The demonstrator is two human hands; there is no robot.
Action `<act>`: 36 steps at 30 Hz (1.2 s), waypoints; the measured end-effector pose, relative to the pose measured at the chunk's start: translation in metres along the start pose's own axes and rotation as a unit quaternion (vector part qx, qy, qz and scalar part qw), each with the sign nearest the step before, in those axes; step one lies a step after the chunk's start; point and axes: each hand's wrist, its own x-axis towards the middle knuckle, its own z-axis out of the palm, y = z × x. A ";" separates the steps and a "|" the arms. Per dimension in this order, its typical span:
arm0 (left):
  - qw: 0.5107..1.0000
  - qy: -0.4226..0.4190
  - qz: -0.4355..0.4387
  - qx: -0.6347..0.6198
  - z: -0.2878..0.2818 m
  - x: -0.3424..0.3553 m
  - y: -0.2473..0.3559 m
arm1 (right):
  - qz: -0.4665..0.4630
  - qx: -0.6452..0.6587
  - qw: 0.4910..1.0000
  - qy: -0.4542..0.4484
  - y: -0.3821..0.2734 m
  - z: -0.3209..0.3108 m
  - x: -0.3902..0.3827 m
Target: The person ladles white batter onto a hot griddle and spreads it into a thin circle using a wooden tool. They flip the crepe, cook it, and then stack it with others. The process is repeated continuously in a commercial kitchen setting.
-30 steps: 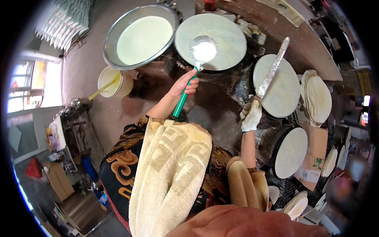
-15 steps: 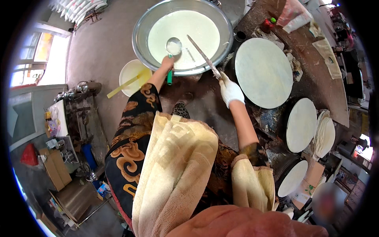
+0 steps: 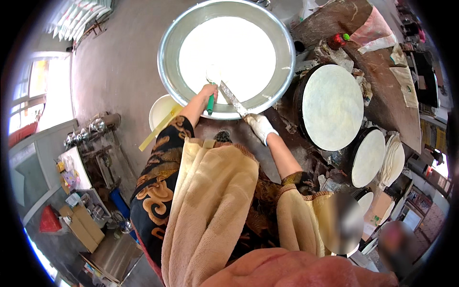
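Note:
A large metal basin point(image 3: 165, 57) holds white batter point(image 3: 234, 48), and both my hands are at its near rim. My left hand point(image 3: 207, 93) is closed round the green handle of a ladle point(image 3: 210, 104). The ladle's bowl is over the batter, its outline washed out by glare. My right hand point(image 3: 261, 128), in a white glove, grips a long flat spatula point(image 3: 232, 98) coated with pale residue. The spatula slants across the rim, its tip close beside the ladle and my left fingers. Whether the tip touches the ladle I cannot tell.
A white bucket point(image 3: 156, 113) with a yellow strip point(image 3: 161, 128) across it stands left of the basin. To the right are round griddles covered with pale sheets point(image 3: 333, 107), point(image 3: 368, 158) and a stack of thin round sheets point(image 3: 392, 160). A red bottle point(image 3: 336, 41) lies on the brown board point(image 3: 382, 91).
My right hand has come lower and leftward, bringing the spatula's tip from over the batter to beside the ladle. The ladle's bowl sits nearer the basin's front rim. The view has shifted.

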 end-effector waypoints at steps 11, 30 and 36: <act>0.883 -0.166 0.424 0.114 0.143 -0.282 0.202 | -0.219 0.346 0.911 0.050 -0.111 -0.030 -0.135; 0.939 -0.330 -0.092 -0.041 0.159 -0.249 0.161 | -0.204 0.238 0.948 0.062 0.015 -0.129 -0.154; 0.923 -0.284 -0.009 0.260 0.245 -0.249 0.091 | -0.082 0.157 0.946 0.272 0.180 -0.125 -0.283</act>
